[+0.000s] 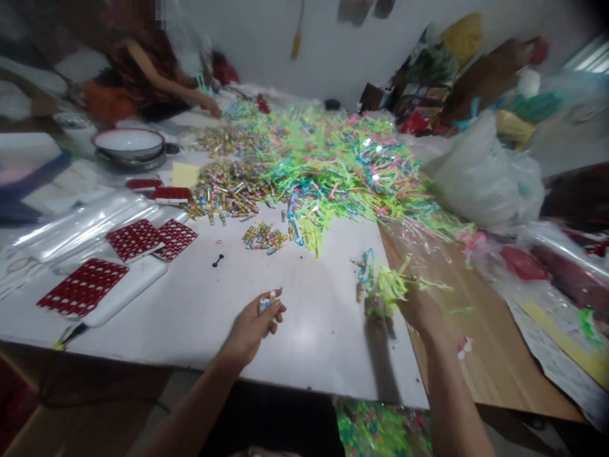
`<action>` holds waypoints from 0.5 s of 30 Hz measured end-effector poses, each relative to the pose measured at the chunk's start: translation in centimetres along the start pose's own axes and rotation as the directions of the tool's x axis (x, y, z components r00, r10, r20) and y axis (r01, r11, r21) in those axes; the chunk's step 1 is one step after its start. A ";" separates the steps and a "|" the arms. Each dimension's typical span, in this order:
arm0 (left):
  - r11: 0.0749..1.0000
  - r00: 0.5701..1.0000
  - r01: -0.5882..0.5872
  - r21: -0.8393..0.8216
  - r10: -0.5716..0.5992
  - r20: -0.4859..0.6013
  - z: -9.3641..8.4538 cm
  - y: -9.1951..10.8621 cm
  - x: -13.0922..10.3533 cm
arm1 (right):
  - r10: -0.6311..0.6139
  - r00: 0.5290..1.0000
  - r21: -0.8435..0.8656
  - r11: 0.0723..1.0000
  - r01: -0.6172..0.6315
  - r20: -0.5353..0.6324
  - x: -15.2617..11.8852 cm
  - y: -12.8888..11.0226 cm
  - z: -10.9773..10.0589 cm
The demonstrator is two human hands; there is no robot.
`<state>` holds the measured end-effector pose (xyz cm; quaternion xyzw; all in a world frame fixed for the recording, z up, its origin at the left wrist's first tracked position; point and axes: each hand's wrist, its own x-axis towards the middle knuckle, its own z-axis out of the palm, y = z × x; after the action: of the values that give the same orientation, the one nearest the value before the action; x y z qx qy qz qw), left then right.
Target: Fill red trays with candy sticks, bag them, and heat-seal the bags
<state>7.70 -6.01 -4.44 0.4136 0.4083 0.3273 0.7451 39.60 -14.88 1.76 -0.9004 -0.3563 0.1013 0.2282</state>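
Note:
My left hand (257,324) is curled around a few small wrapped pieces (266,303) over the white tabletop (304,317). To the right, my right hand (415,308) holds a bunch of yellow-green and blue strips with small tubes (387,289) hanging from it, above the edge where the white top meets the brown board. Its fingers are partly hidden by the strips. Beyond my hands lies a small group of short patterned tubes (264,237), beside a few green and blue strips (311,235).
A large heap of coloured strips (342,146) and a pile of tubes (223,190) cover the back. Red patterned cards (83,287) and a white flat device (128,292) lie left. Plastic bags (490,178) stand right. A person's arm (162,79) reaches in at the back left.

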 end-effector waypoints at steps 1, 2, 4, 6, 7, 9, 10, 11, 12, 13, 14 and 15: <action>1.000 1.000 0.013 -0.002 -0.013 -0.017 -0.2 -0.1 0.2 | -0.008 0.997 -0.141 0.990 -0.002 -0.070 1.0 -0.8 -0.4; 1.000 0.999 0.027 0.015 -0.027 -0.018 -0.3 -0.3 0.4 | -0.058 0.992 -0.228 0.973 0.031 -0.111 1.7 -2.5 0.1; 0.996 0.999 0.045 0.076 -0.046 0.019 0.1 -0.9 0.6 | -0.250 0.965 -0.248 0.943 0.223 -0.080 2.9 -7.4 2.9; 0.991 0.996 0.041 0.124 -0.050 0.077 0.7 -1.2 0.8 | -0.332 0.943 -0.249 0.910 0.331 0.038 4.1 -12.5 6.7; 0.991 0.995 0.036 0.128 -0.048 0.093 0.9 -1.1 0.9 | -0.287 0.955 -0.262 0.918 0.297 0.076 4.7 -14.4 8.5; 0.994 0.996 0.035 0.103 -0.043 0.076 1.0 -0.6 1.3 | -0.187 0.974 -0.273 0.938 0.215 0.124 5.8 -15.9 10.8; 0.996 0.998 0.033 0.086 -0.037 0.048 0.9 -0.2 1.6 | -0.152 0.979 -0.260 0.948 0.184 0.137 6.1 -15.6 11.2; 0.997 0.999 0.029 0.070 -0.030 0.012 0.7 0.1 2.0 | -0.137 0.979 -0.222 0.960 0.168 0.151 6.1 -14.7 11.3; 0.998 0.999 0.023 0.059 -0.022 -0.024 0.5 0.3 2.5 | -0.136 0.976 -0.151 0.975 0.162 0.171 5.7 -13.5 11.1; 0.999 0.998 0.018 0.051 -0.015 -0.055 0.4 0.5 3.0 | -0.149 0.969 -0.037 0.987 0.159 0.196 5.0 -12.2 10.7; 0.999 0.997 0.012 0.049 -0.008 -0.072 0.4 0.5 3.4 | -0.181 0.958 0.124 0.980 0.156 0.222 4.0 -11.0 10.3; 0.998 0.997 0.006 0.057 -0.002 -0.075 0.5 0.4 3.8 | -0.228 0.945 0.317 0.937 0.147 0.236 2.7 -10.2 10.0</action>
<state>9.84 -2.85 -5.25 0.4216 0.4458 0.3292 0.7178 32.05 -3.15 -2.10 -0.7956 -0.4499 0.2519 0.3180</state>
